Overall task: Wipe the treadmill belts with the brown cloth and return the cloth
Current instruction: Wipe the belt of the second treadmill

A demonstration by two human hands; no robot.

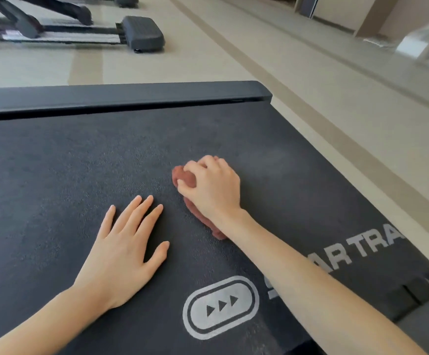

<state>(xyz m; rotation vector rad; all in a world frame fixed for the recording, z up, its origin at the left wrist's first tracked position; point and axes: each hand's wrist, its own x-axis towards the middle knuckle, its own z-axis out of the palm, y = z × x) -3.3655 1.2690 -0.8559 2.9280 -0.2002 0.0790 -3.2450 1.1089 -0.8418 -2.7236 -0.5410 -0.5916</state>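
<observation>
Here, right hand (212,187) gripping the bunched brown cloth (182,176) at mid-frame, fingers (195,167) curling round it, pressing it on the treadmill belt (54,162), left hand (124,249) lying flat beside, fingers spreading apart.

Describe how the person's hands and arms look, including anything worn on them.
The left hand and the right hand are bare: no gloves, rings, watch or wristband show. The left forearm and the right forearm are uncovered to the frame's edge, with no sleeve in view. Fingernails look short and unpainted.
</observation>
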